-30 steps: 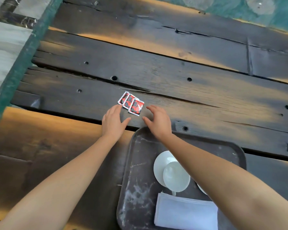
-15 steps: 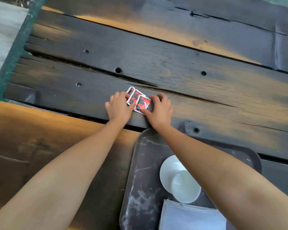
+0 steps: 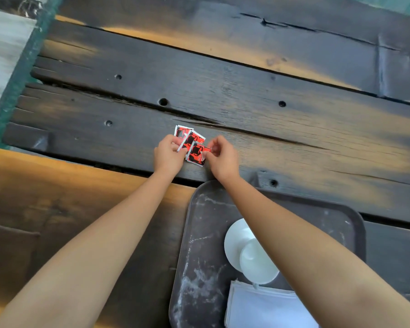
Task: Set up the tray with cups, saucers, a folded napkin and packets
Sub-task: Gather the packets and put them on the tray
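Three small packets [image 3: 191,145], red and black with white edges, lie overlapped in a slanted row on the dark plank worktop [image 3: 270,119], just beyond the far-left corner of the tray [image 3: 199,233]. The left hand [image 3: 168,156] pinches the left side of the row; the right hand [image 3: 223,157] pinches the nearest packet's right edge. Both grips are clenched on the packets. On the tray, toward the person, sit a white saucer [image 3: 236,242] with a white cup [image 3: 258,263] on it, and a folded white napkin [image 3: 263,308] nearer still. The planks are weathered, cracked and bolt-holed, with orange patches. Left of the worktop runs a green edge [image 3: 17,81].
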